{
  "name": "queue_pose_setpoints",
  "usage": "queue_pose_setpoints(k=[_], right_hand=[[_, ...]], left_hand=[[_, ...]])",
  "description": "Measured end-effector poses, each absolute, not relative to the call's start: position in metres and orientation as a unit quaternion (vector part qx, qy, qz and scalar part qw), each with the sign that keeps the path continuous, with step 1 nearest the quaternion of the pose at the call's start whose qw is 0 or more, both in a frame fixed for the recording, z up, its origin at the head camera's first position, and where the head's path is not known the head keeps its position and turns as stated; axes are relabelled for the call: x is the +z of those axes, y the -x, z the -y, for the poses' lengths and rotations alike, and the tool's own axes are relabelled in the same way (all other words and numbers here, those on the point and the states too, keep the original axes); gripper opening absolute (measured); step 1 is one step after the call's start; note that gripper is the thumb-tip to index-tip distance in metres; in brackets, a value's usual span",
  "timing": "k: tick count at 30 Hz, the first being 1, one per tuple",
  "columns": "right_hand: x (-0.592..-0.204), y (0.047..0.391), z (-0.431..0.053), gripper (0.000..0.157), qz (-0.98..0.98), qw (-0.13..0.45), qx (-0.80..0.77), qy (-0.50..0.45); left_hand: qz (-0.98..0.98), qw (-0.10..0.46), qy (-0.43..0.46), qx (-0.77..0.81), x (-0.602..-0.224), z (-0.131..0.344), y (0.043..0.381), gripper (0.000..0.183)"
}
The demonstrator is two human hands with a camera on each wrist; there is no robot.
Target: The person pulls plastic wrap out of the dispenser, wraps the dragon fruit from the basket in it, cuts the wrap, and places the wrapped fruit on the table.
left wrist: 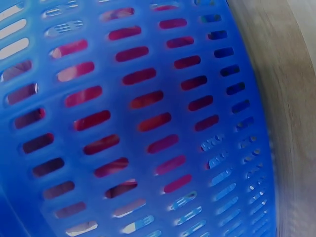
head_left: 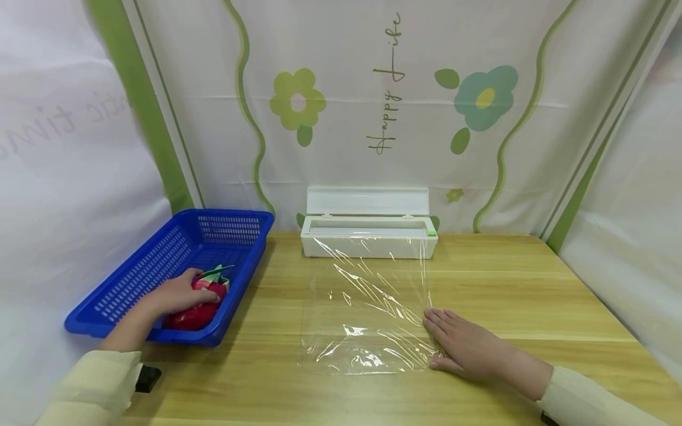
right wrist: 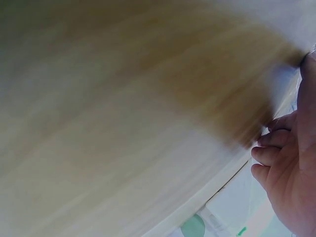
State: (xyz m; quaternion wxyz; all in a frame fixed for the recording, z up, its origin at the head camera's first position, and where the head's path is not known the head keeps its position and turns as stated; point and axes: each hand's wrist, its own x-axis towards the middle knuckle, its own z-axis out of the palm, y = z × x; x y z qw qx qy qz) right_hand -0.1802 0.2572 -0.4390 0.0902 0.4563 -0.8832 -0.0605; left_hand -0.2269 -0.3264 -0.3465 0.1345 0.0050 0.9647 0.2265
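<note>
**Left Hand [head_left: 178, 293] Gripping Red Item [head_left: 213, 287], Right Hand [head_left: 469, 346] Resting on Clear Film [head_left: 367, 313]**

Two pale sleeves [head_left: 87, 384] are entering from the near corners. The right hand is lying palm down at the film's near right corner, fingers extending together, thumb standing apart; it is touching the film's right edge rather than closing around anything. One creased sheet is spreading over the wood table [head_left: 506, 278], its near edge running about level with that thumb. A strip of wood is separating the film from one blue basket [head_left: 231, 296], while a wider stretch is reaching from the film to the table's right edge.

At left, the other arm is crossing the basket's near rim, its hand bending down inside. Fingers and thumb are curling around the green-leafed red item, which is lying within the basket near its right wall. A second, glossy red item [head_left: 194, 316] is sitting just beside it, nearer the person. In the left wrist view, red and orange patches are showing through the slots, too broken up to count.

Farther back, one white box [head_left: 367, 247] is standing with its lid [head_left: 367, 201] raised, the film running from its front. Behind it, a curtain [head_left: 341, 171] is displaying three flowers and the words "Happy Life."
</note>
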Motion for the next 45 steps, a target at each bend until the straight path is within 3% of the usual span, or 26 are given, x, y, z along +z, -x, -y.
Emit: queue_pose_setpoints(k=[18,36,45], right_hand=[[-0.439,0.181,-0.257,0.075,0.881,0.093,-0.059,-0.459],[-0.439,0.181,-0.256,0.076,0.884,0.086,-0.055,-0.456],[-0.437,0.18,-0.256,0.076,0.883,0.087,-0.056,-0.457]], left_hand=[[-0.972,0.09,-0.008,0.215,-0.347,0.322,0.221,0.095],[-0.988,-0.03,-0.021,0.15,-0.345,0.308,0.221,0.096],[-0.987,-0.123,-0.037,0.1,-0.344,0.295,0.219,0.094]])
